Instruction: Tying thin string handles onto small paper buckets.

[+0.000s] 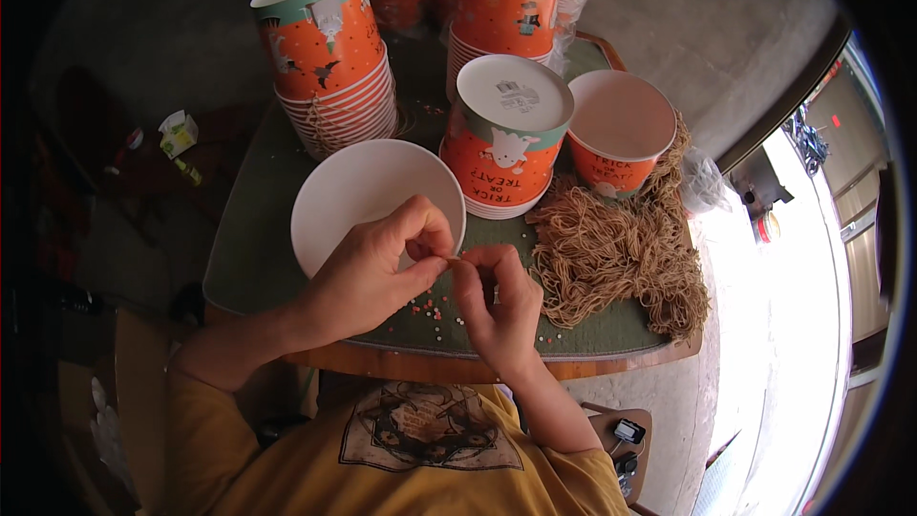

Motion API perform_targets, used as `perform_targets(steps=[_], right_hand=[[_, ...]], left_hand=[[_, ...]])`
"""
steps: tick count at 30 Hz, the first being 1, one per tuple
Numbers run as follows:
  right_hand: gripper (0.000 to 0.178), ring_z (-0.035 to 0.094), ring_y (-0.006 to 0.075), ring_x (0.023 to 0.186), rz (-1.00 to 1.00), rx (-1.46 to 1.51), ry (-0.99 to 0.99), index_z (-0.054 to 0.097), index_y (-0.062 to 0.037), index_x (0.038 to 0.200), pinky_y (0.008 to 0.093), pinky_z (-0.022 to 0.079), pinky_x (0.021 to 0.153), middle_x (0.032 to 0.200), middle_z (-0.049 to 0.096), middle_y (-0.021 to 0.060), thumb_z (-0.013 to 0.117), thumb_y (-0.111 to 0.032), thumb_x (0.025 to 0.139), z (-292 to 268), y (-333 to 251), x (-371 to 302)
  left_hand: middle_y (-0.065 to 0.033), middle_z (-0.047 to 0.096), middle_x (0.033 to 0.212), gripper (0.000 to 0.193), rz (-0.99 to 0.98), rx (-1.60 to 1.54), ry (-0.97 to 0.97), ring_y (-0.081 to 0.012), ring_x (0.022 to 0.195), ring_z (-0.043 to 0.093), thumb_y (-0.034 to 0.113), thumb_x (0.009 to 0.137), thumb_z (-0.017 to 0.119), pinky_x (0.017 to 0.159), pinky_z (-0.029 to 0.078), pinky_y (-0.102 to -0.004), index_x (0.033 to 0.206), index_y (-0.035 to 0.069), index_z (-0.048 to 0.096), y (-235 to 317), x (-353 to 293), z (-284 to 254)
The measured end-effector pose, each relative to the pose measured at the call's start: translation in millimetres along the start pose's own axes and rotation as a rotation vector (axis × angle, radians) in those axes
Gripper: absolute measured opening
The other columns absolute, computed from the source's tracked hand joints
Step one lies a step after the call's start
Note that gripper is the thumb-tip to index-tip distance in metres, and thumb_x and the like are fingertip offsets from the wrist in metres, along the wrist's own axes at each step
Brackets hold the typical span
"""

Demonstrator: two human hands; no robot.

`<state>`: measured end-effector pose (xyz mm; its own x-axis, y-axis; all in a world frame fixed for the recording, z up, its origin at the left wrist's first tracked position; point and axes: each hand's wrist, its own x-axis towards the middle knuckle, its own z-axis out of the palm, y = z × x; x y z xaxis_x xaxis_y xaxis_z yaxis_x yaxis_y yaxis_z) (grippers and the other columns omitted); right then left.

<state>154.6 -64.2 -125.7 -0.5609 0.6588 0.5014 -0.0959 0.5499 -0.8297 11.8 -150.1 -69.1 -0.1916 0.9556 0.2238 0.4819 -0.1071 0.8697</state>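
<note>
A yellow shirt is worn; by the bucket, a tan bit is pinched by left hand and right hand.

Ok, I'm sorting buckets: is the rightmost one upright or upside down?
Upright: the rightmost bucket has its open rim on top and green band below.

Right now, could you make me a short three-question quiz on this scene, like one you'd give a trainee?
1. True or false: the tangled twine lies to the right of the right hand.
2. What is scattered on the green tabletop near the hands? A) coins; B) small orange and white bits; C) leaves.
3. Are the fingertips of the left hand and right hand close together or far apart?

Key: 1. True. 2. B. 3. Close together.
</note>
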Motion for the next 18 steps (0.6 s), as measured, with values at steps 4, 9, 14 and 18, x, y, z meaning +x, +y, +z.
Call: perform_targets(steps=[4,9,14,18], right_hand=[[0.009,0.047,0.0026,0.059,0.214,0.235,-0.041,0.055,-0.0019,0.094,0.0187,0.038,0.053,0.070,0.056,-0.0021,0.059,-0.010,0.094,-1.6,-4.1,1.8],[0.010,0.045,0.0024,0.062,0.336,0.418,-0.050,0.056,-0.0003,0.099,0.0183,0.040,0.057,0.072,0.057,-0.0037,0.058,-0.009,0.095,0.4,5.1,0.8],[0.011,0.043,0.0021,0.061,0.349,0.353,-0.059,0.057,-0.0014,0.101,0.0187,0.039,0.056,0.073,0.056,-0.0033,0.061,-0.008,0.093,-0.3,7.3,-2.7],[0.022,0.049,0.0089,0.055,0.010,-0.012,0.042,0.057,-0.0065,0.104,0.0231,0.041,0.050,0.071,0.055,0.0018,0.067,-0.003,0.085,-0.4,8.8,-3.3]], left_hand=[[-0.0044,0.059,0.084,0.023,0.005,0.011,0.024,-0.0126,0.080,0.063,-0.004,0.085,0.062,0.070,0.052,-0.0271,0.099,0.003,0.046,0.5,-1.0,1.1],[-0.0061,0.063,0.085,0.027,-0.020,-0.007,0.015,-0.0139,0.082,0.065,-0.001,0.087,0.063,0.072,0.052,-0.0287,0.106,0.003,0.045,-4.6,0.4,-1.1],[-0.0070,0.065,0.086,0.028,-0.052,-0.023,0.013,-0.0144,0.083,0.065,0.001,0.088,0.063,0.075,0.051,-0.0301,0.109,0.003,0.044,-5.7,0.0,-1.6],[-0.0068,0.065,0.085,0.029,-0.043,-0.031,0.010,-0.0144,0.083,0.065,0.000,0.087,0.063,0.074,0.051,-0.0293,0.109,0.003,0.044,-4.2,0.6,-0.6]])
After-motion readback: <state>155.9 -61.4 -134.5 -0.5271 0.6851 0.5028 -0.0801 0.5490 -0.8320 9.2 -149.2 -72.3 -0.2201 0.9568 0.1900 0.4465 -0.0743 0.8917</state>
